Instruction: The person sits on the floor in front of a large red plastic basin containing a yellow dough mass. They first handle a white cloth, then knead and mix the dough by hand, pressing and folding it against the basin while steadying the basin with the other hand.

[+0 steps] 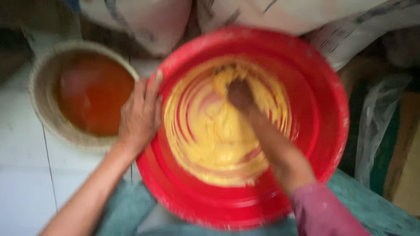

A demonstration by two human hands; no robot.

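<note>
Sleeve: pink cuff (321, 209) of my right arm, lowest in view, over teal cloth (376, 209).
Right hand (239, 95): down in the yellow batter (218, 144), blurred; whether its fingers are spread or closed I cannot tell.
Left hand (141, 114): clamped over the near-left rim of the red basin (323, 131), thumb inside, fingers outside.
Batter: lies across the basin floor under my right hand; I judge it thick, soft and sticky, smearing up the wall.
Basin: wide plastic, probably light and a little flexible, slick where batter coats it; best held at the clean rim.
Beyond my left hand: woven basket (43, 109) holding an orange-red bowl (94, 94), just beside the basin.
Past my right hand: pale patterned sacks (144, 22).
</note>
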